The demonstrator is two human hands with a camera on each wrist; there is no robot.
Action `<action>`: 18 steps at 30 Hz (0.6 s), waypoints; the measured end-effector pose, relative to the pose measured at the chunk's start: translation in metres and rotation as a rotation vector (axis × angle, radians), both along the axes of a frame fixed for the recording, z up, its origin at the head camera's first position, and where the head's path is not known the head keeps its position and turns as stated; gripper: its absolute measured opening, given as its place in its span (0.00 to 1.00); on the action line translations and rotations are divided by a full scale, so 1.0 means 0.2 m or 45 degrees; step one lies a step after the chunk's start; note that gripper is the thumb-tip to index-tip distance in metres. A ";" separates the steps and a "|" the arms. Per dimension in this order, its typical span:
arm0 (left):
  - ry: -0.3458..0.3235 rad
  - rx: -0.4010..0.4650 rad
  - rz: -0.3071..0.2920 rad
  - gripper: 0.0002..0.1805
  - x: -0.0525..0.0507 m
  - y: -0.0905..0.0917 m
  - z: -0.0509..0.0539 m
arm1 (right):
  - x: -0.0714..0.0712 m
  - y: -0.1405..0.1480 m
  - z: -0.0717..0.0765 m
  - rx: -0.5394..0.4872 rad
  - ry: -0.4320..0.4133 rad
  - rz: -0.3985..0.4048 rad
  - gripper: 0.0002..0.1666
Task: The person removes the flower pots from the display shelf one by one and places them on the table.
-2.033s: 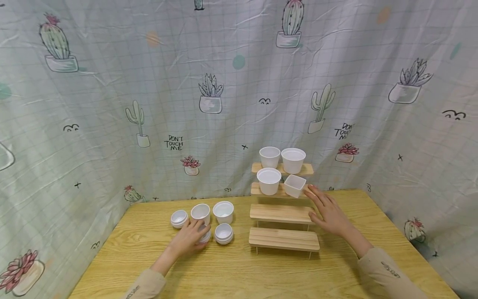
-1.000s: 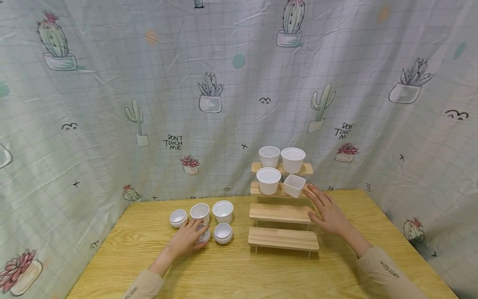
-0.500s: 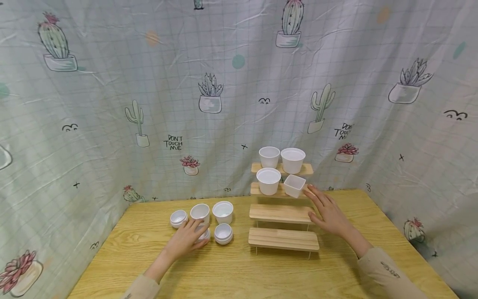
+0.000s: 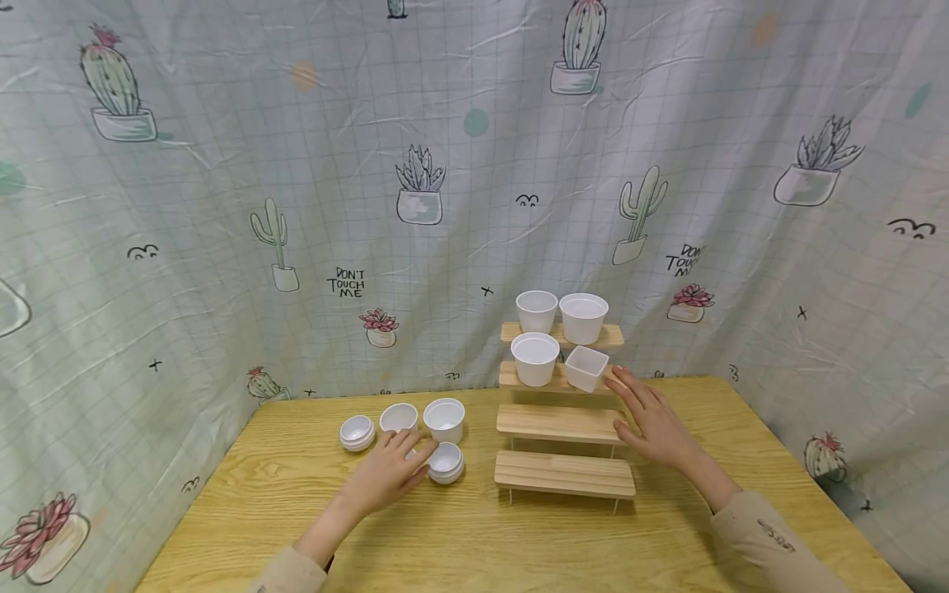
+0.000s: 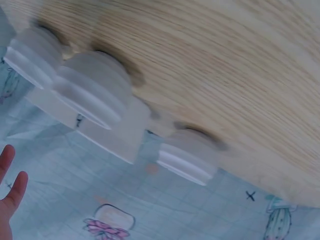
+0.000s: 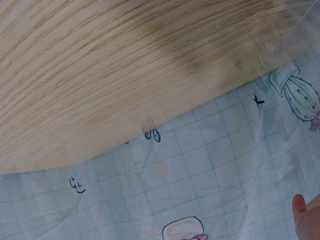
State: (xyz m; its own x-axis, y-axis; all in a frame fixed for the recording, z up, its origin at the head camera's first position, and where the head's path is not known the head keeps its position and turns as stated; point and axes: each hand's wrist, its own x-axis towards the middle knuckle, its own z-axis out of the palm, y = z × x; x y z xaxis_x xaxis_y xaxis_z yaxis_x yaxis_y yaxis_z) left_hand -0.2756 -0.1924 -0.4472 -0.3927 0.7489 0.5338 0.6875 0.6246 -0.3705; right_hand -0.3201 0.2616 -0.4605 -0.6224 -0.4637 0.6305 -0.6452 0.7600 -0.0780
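My left hand (image 4: 384, 474) hovers over a small white jar, mostly hidden beneath it, with fingers spread toward the small round jar (image 4: 446, 464) on its right. In the left wrist view its fingertips (image 5: 15, 187) hold nothing and stand apart from the small jars (image 5: 95, 85). The relaxed fingers of my right hand (image 4: 656, 426) lie by the right end of the second-highest wooden shelf (image 4: 556, 379), beside a square translucent cup (image 4: 586, 368); whether they touch the shelf I cannot tell. Only a fingertip area (image 6: 306, 220) of this hand shows in the right wrist view.
Two taller white cups (image 4: 445, 422) and another small jar (image 4: 357, 433) stand behind my left hand. Three round cups (image 4: 535, 359) share the upper shelves with the square one. Two lower shelves (image 4: 563, 474) stand in front, and a patterned curtain (image 4: 474, 247) hangs behind.
My left hand has shifted a little to the right, from the middle small jar toward the right one. The right hand and the cups on the shelves have stayed put.
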 end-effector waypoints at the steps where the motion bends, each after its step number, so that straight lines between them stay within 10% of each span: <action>1: 0.011 0.001 -0.018 0.23 0.00 0.01 0.01 | 0.00 0.00 0.00 0.002 0.000 -0.001 0.39; 18: 0.068 0.020 -0.160 0.18 0.04 0.21 0.04 | 0.00 0.00 -0.01 -0.004 0.013 0.015 0.39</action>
